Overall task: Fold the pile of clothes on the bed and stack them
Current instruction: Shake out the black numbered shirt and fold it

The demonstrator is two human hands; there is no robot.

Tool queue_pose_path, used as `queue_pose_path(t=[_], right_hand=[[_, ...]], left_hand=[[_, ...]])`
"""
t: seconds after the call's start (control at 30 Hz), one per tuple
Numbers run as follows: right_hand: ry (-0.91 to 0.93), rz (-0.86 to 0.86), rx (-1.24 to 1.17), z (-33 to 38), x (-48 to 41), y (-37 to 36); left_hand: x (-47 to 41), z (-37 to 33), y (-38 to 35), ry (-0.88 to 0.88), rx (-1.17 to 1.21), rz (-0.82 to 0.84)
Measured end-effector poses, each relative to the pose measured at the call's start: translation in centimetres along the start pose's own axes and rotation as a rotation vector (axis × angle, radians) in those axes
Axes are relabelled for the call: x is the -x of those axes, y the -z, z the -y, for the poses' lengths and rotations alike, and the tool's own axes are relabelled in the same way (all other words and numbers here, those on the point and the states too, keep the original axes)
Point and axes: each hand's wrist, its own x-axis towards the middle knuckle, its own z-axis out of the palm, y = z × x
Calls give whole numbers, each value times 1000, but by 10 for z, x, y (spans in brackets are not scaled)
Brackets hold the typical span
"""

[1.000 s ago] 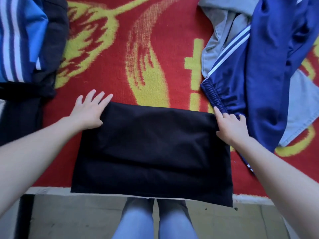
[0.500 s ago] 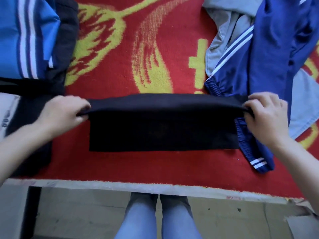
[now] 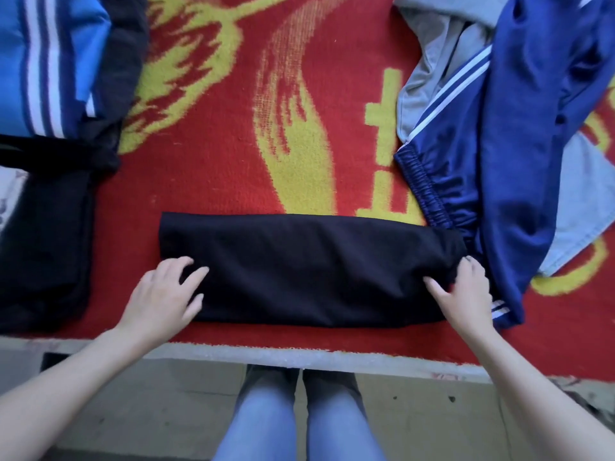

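Black garment (image 3: 309, 271), folded, along the bed's (image 3: 299, 356) front edge: left hand (image 3: 163, 294), released, flattens the fold; right hand (image 3: 466, 287) grasps its end.

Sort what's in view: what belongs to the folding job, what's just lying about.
Job: black garment, with left hand and right hand on it; unfolded blue track pants, grey garment; stacked blue striped garment, black clothes.
Just there: red-and-yellow blanket, floor.

Black garment (image 3: 309, 271) now flat and narrower, left hand (image 3: 163, 294) loose atop it.
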Motion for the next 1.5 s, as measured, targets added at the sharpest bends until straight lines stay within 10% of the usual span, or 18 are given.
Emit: queue_pose_path(t=[0.27, 0.63, 0.83, 1.07, 1.27, 1.5], right_hand=[[-251, 107, -741, 21, -10, -7], [-306, -36, -1002, 40, -5, 29], [203, -109, -718, 157, 49, 56], [572, 754, -515, 254, 107, 15], [329, 442, -85, 192, 92, -43], [701, 368, 464, 148, 96, -104]], left_hand=[[-34, -8, 3, 153, -186, 401], [-37, -7, 7, 177, -74, 517], [-41, 7, 9, 317, 548, 505], [-37, 12, 27, 823, 1860, 141], [-36, 0, 6, 775, 1302, 17], [-27, 1, -3, 880, 1160, -207]])
